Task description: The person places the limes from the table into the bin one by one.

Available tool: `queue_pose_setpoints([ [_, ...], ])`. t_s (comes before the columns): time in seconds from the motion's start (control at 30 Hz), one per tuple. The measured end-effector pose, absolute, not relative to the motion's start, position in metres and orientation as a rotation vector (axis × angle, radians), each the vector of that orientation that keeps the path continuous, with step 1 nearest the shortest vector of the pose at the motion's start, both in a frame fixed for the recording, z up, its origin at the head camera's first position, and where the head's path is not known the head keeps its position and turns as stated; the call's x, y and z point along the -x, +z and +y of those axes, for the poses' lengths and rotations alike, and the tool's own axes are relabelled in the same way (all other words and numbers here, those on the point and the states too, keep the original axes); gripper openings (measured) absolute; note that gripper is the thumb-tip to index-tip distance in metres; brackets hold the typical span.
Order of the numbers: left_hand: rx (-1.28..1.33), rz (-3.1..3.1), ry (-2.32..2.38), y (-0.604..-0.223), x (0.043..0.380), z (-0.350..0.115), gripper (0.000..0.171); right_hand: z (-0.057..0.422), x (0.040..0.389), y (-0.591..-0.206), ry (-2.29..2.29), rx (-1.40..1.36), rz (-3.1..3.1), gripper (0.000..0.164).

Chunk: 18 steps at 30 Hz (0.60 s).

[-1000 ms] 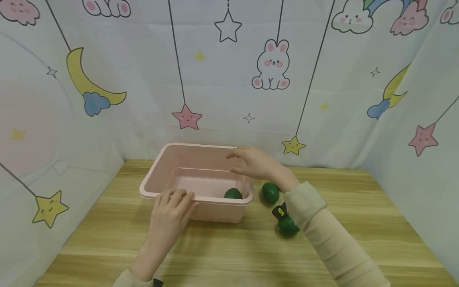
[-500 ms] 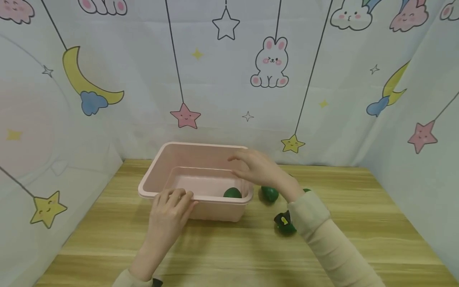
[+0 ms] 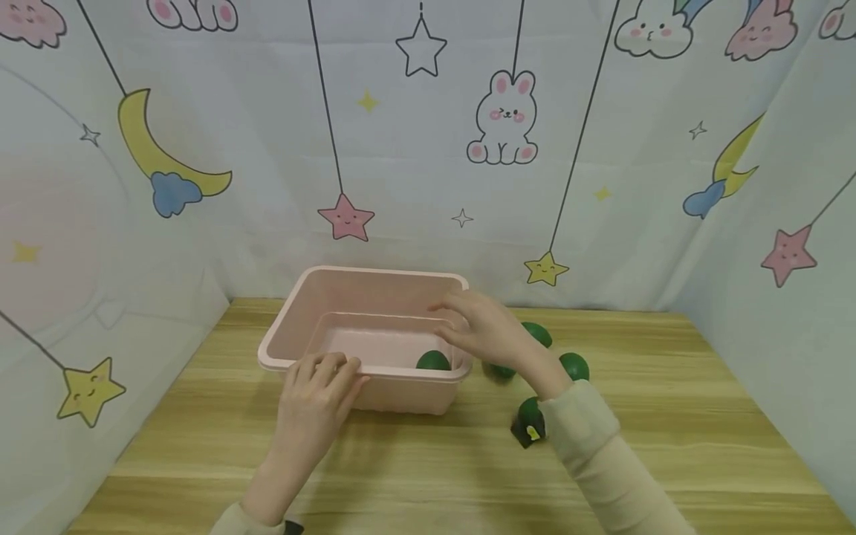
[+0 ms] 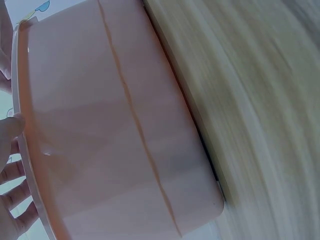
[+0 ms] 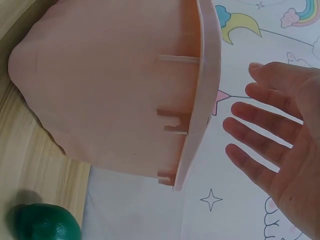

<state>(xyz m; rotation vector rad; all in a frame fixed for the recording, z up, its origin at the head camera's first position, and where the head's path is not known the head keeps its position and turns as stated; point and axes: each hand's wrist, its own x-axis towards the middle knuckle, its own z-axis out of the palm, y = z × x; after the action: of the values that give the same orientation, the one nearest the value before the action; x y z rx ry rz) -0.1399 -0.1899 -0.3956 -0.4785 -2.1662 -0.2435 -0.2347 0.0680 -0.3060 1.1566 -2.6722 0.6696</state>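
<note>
A pink plastic basin stands on the wooden table with one dark green rounded thing inside, at its near right corner. My left hand grips the basin's near rim, thumb in front and fingers over the edge. Above the right rim, my right hand hangs with relaxed, spread fingers and nothing in them. Several more glossy green rounded things lie right of the basin: one behind the right wrist, one beside the forearm, and one with a black piece bearing a yellow mark. Their kind is unclear.
A white cloth printed with stars, moons and rabbits encloses the table at the back and both sides. The wooden tabletop extends in front of the basin.
My right hand has drifted slightly right and down. The green thing with the black piece has turned, its black piece now below it. More green things show around the right forearm.
</note>
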Motion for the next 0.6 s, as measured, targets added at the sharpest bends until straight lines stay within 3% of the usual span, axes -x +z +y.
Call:
queue_pose_setpoints([
  [0.6,0.478,-2.153,-0.254,-0.396,0.14,-0.189,0.028,0.084,0.221,-0.321,0.884,-1.006,-2.68,0.03],
])
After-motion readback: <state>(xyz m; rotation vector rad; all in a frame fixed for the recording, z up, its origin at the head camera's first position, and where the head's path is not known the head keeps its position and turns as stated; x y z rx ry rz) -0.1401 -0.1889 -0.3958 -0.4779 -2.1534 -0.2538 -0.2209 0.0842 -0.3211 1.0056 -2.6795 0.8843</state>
